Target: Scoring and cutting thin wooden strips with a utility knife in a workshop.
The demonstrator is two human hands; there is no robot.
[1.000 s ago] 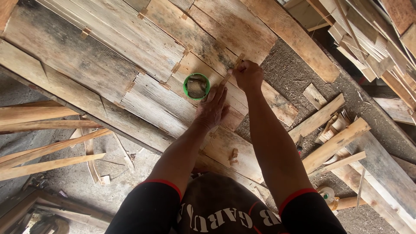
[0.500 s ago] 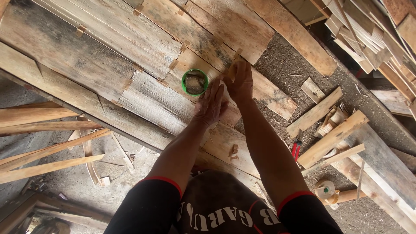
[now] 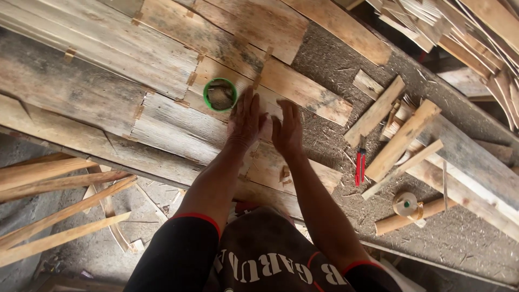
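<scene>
Nearing left hand (image 3: 246, 123): right hand (image 3: 286, 130) (formerly higher).

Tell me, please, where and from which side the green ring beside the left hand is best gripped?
Probably across the green ring's rim, from straight above: it lies flat and open-side up on the boards, so nothing offers at its sides. The left hand is nearest.

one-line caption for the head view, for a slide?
Both bare hands, left hand and right hand, lie flat on weathered wooden veneer sheets beside a round green tape roll.
</scene>
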